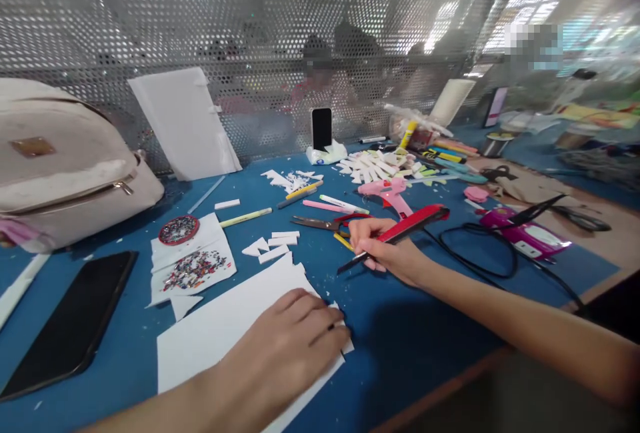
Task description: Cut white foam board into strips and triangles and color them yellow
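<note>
My right hand (pixel 383 246) grips a red utility knife (pixel 413 225), its dark blade pointing down and left just above the blue table. Flat on a white foam board sheet (pixel 220 339) rests my left hand (pixel 295 329), with its fingers bent over the sheet's jagged right edge; nothing shows in its grasp. Small cut white strips (pixel 275 253) and triangles lie beyond the sheet. Scissors (pixel 320 222) with red and yellow handles are partly hidden behind my right hand. A pink glue gun (pixel 387 194) lies farther back.
To the left are a black phone (pixel 70 319), a beige backpack (pixel 65 159) and a paper with beads (pixel 195 271). Markers (pixel 327 206) and a pile of foam scraps (pixel 375 165) lie farther back. A purple power strip (pixel 525 233) with black cables is at right.
</note>
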Demonstrator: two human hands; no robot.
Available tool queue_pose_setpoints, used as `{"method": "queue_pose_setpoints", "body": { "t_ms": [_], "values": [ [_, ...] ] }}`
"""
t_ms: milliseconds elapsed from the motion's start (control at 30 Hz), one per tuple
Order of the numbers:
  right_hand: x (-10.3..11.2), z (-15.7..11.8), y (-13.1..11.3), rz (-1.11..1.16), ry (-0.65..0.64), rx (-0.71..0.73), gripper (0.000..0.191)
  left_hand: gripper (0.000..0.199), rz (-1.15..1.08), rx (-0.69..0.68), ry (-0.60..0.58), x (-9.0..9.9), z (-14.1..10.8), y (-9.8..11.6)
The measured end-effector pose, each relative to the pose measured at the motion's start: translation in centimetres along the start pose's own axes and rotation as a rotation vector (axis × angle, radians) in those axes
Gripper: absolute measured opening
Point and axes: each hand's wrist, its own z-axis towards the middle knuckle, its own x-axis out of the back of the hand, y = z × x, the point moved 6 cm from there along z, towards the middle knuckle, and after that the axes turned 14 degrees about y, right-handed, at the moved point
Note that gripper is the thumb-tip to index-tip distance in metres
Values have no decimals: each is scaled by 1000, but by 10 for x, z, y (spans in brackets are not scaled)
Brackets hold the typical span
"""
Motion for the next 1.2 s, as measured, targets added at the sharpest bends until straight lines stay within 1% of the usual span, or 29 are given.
{"method": "queue_pose_setpoints", "body": {
  "t_ms": [100, 167, 233, 267, 367, 433, 500, 567, 600, 667, 700, 733, 800, 867, 933, 967, 1033, 1100, 1133, 1167, 1200],
  "values": [
    [10, 5, -4, 35, 118, 3, 32, 19, 94, -253, -24, -10, 18, 12],
    [16, 7, -6, 64, 174, -1, 31, 16, 164, -376, -34, -16, 24, 20],
    [19, 8, -7, 76, 212, -1, 31, 15, 201, -431, -45, -19, 29, 25],
    [21, 8, -8, 77, 226, -1, 31, 17, 205, -439, -39, -18, 30, 27],
    [21, 8, -8, 72, 240, -8, 33, 23, 162, -396, 15, -11, 34, 29],
    [21, 7, -8, 60, 242, -8, 33, 24, 42, -295, 42, -3, 35, 24],
    [21, 8, -8, 48, 246, 2, 32, 25, -132, -112, 58, 6, 35, 10],
    [23, 8, -10, 40, 252, 28, 30, 26, -335, 160, 101, 16, 33, -16],
    [24, 9, -10, 35, 248, 39, 29, 22, -447, 339, 138, 19, 29, -33],
    [24, 10, -10, 20, 228, 61, 28, 5, -679, 743, 268, 22, 16, -69],
    [24, 10, -10, 3, 215, 80, 29, 7, -723, 854, 308, 21, 9, -81],
    [23, 11, -10, -25, 196, 106, 31, 13, -759, 937, 337, 20, 3, -91],
    [20, 11, -10, -94, 138, 154, 39, 21, -801, 1029, 369, 17, -8, -102],
    [14, 11, -10, -146, 51, 147, 51, 23, -844, 1096, 396, 14, -18, -106],
    [5, 10, -11, -173, -63, 71, 59, 24, -877, 1149, 422, 13, -28, -105],
    [0, 9, -11, -220, -139, 5, 59, 25, -889, 1171, 433, 13, -33, -104],
    [-9, 3, -10, -412, -318, -158, 54, 25, -910, 1207, 455, 14, -41, -101],
    [-14, -3, -8, -677, -471, -296, 50, 24, -935, 1231, 468, 15, -47, -97],
    [-14, -5, -9, -804, -513, -324, 50, 24, -952, 1238, 470, 15, -49, -95],
    [-15, -3, -11, -913, -523, -310, 50, 24, -970, 1241, 473, 16, -51, -93],
    [-17, 0, -13, -1011, -517, -264, 50, 25, -987, 1242, 480, 16, -52, -91]
  ]
}}
